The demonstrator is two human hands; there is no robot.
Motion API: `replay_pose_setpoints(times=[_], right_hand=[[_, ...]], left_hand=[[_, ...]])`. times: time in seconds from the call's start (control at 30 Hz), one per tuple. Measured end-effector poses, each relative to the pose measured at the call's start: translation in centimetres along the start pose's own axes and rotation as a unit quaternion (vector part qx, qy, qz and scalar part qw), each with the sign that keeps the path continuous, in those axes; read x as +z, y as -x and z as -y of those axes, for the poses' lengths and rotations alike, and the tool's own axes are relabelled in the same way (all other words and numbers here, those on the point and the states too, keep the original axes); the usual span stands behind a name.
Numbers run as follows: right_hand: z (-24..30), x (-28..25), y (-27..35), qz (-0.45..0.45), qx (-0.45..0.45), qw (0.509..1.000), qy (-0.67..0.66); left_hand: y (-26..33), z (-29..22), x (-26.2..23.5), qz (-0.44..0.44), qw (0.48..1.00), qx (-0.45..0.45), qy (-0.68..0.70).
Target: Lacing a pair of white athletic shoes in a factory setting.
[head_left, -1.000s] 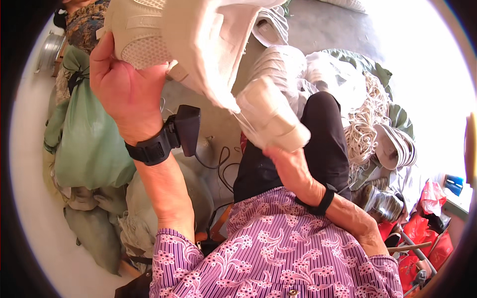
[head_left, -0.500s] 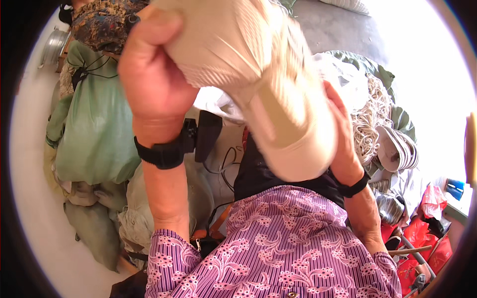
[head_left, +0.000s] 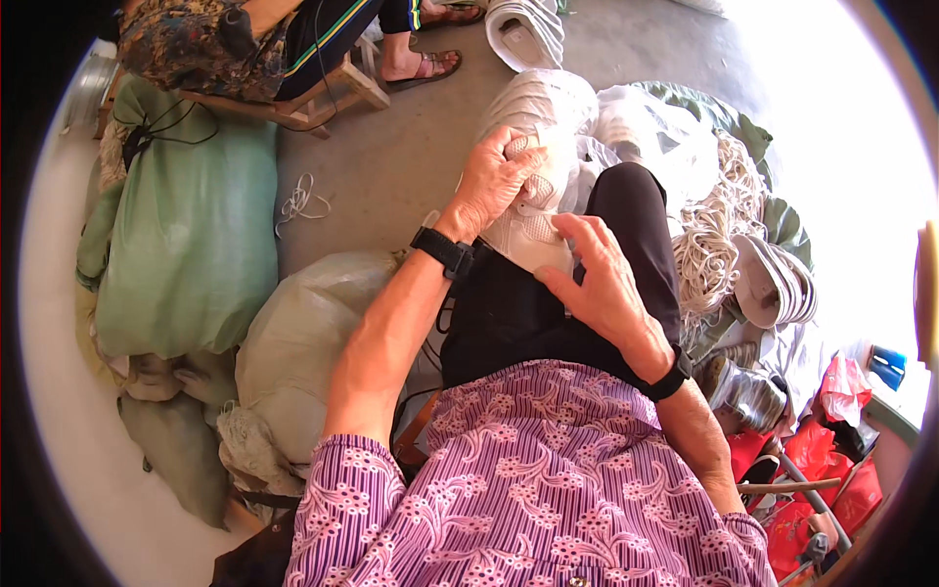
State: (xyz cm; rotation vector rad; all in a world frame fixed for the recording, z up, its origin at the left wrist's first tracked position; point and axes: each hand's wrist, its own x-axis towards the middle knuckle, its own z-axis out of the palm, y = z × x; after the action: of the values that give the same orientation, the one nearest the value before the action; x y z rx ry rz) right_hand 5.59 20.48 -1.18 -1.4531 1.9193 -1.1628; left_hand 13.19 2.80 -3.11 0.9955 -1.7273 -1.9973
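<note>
Left hand (head_left: 486, 186) is clamped on an off-white, mesh-panelled fabric shoe upper (head_left: 533, 237), held over the lap, probably so the black cloth trousers (head_left: 636, 225) back it up. Right hand (head_left: 608, 289) is by its near end, thumb and fingers apart; can't tell if they're touching it. Tangled off-white cords (head_left: 722, 240) and a stack of pale shoe-shaped pieces (head_left: 778, 284) sit off right, I'd guess to stay handy.

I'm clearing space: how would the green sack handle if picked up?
The green sack is probably awkward to lift, as it bulges, though its contents are hidden. It may give when gripped, since folds show near its top, and its sheen suggests slipperiness.
</note>
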Motion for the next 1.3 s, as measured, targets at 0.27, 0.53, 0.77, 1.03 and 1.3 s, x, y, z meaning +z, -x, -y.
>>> replay_pose_setpoints(times=[0.27,0.53,0.77,1.03,1.3], right_hand=[[0.5,0.3,-0.7,0.112,-0.049,0.991,0.053],[-2.8,-1.2,-5.1,-0.081,-0.049,0.992,0.08],[-4.3,0.2,-7.5,0.029,-0.047,0.994,0.095],[-6.3,-4.4,-8.6,0.179,0.004,0.983,-0.035],[-8.6,-2.6,-7.4,0.15,-0.124,0.973,0.122]], left_hand=[[-2.4,0.7,-0.8,-0.078,0.836,0.319,-0.44],[-0.8,2.1,-0.3,-0.07,0.923,0.259,-0.276],[2.2,0.6,-0.4,-0.095,0.929,0.269,-0.237],[2.8,0.0,-1.2,0.013,0.883,0.234,-0.406],[1.9,-0.2,-0.4,-0.011,0.844,0.221,-0.489]])
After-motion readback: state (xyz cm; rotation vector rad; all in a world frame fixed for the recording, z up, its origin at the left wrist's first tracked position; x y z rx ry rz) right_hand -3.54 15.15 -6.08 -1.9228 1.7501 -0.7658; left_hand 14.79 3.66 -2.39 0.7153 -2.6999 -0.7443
